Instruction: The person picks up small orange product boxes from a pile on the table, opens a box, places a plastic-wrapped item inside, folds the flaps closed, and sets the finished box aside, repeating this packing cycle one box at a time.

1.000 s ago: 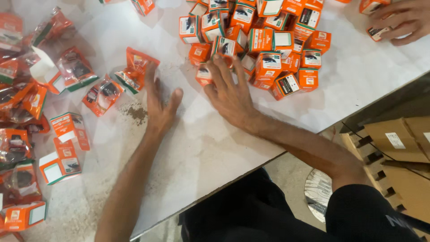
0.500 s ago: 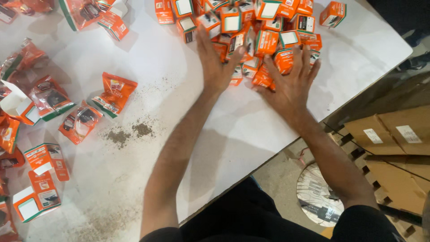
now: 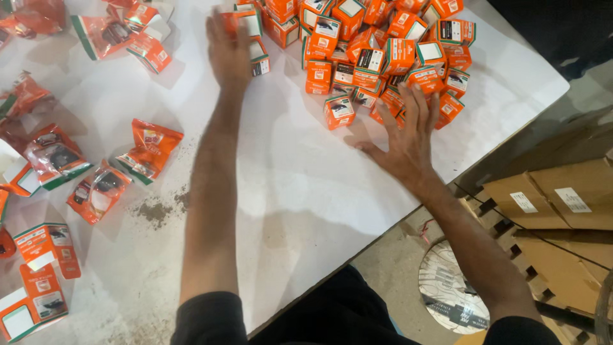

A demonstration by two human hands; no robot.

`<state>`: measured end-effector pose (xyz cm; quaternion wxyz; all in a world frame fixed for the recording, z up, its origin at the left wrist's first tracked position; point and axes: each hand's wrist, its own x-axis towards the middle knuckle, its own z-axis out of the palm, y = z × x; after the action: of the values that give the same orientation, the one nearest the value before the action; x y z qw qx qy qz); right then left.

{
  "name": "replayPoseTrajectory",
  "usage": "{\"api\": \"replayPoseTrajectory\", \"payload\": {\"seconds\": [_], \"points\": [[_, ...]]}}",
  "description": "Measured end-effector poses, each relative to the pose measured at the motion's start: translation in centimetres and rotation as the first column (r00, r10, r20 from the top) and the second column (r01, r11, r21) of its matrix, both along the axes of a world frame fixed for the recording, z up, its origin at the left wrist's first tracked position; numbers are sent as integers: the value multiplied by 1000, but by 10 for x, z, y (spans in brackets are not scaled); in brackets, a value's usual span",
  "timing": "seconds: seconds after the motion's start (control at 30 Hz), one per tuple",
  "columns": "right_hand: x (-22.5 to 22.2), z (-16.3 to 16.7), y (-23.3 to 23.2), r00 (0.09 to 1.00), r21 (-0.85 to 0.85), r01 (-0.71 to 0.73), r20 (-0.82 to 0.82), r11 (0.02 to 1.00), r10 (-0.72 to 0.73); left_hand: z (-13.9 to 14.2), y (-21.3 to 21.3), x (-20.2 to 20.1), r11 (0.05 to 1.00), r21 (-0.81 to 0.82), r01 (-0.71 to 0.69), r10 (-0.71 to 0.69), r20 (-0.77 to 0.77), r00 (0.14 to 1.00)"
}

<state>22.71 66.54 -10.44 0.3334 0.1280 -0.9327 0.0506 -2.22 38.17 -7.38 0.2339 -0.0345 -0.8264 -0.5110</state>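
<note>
A heap of small orange-and-white boxes (image 3: 377, 54) lies at the far right of the white table (image 3: 300, 185). My left hand (image 3: 228, 48) is stretched far forward, fingers spread, resting against a few boxes (image 3: 255, 38) at the heap's left edge. My right hand (image 3: 403, 134) lies flat with fingers apart at the heap's near side, fingertips touching the closest boxes. One box (image 3: 338, 110) stands a little apart, between the two hands. Neither hand grips anything.
Orange plastic pouches (image 3: 148, 148) and flattened box blanks (image 3: 46, 246) are scattered over the table's left side. A patch of dark dust (image 3: 156, 207) marks the table near my left forearm. Brown cartons (image 3: 555, 201) and a round patterned disc (image 3: 450, 291) sit on the floor at right.
Both hands have slid apart along the heap: the left moved left and farther away, the right shifted rightward. Boxes at the heap's left edge have spread out.
</note>
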Motion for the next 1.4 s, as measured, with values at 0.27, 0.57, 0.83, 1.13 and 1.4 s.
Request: {"api": "replayPoseTrajectory", "payload": {"seconds": [0.27,0.57,0.83,1.13,1.4], "points": [[1,5,1,991,-1,-97,-87,995,97,-10,42,30,930,69,360,-362,3,932],[17,5,-4,906,80,-383,-163,920,392,-6,-193,225,745,-658,-111,-18,-187,982],[15,10,-135,556,62,-824,-95,563,825,-14,-315,303,450,-802,-393,472,-160,867],[-13,-17,-254,-154,-949,312,-16,33,988,13,-226,304,444,-892,-83,-514,-330,792],[-17,-18,-247,350,-735,-568,191,369,917,-22,-278,213,572,-812,-115,96,-73,993]]}}
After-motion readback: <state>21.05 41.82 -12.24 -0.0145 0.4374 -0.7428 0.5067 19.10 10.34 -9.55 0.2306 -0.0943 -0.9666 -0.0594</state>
